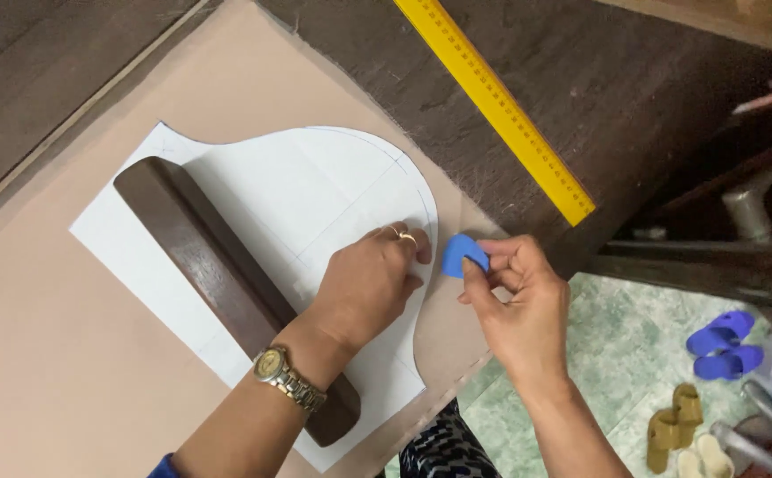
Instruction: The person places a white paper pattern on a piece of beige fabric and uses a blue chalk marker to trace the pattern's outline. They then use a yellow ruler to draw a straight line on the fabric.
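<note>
On the beige fabric sheet spread over the dark wooden table, seen from the head camera, a white paper pattern piece with a curved top edge lies flat, weighted by a long dark brown wooden block that runs diagonally from upper left to lower right across it. The left hand, with rings and a gold-toned wristwatch, is pressed palm-down on the paper near its curved right edge, fingers loosely together and flat, holding nothing. The right hand pinches a small blue piece of tailor's chalk between thumb and fingertips; the chalk sits just beside the paper's edge, right by the left fingertips, its narrow edge turned down and left toward the outline, its long axis roughly upright in the picture. By my reading, this is tracing the pattern's outline onto the cloth, at about mid-curve on the right side; the next stroke seems to call for steady pressure from the holding hand and the chalk edge kept tight against the paper as it follows the curve. A yellow metal ruler lies apart, slanting from top centre down to the right. Blue sandals and tan sandals rest on the green patterned floor below.
</note>
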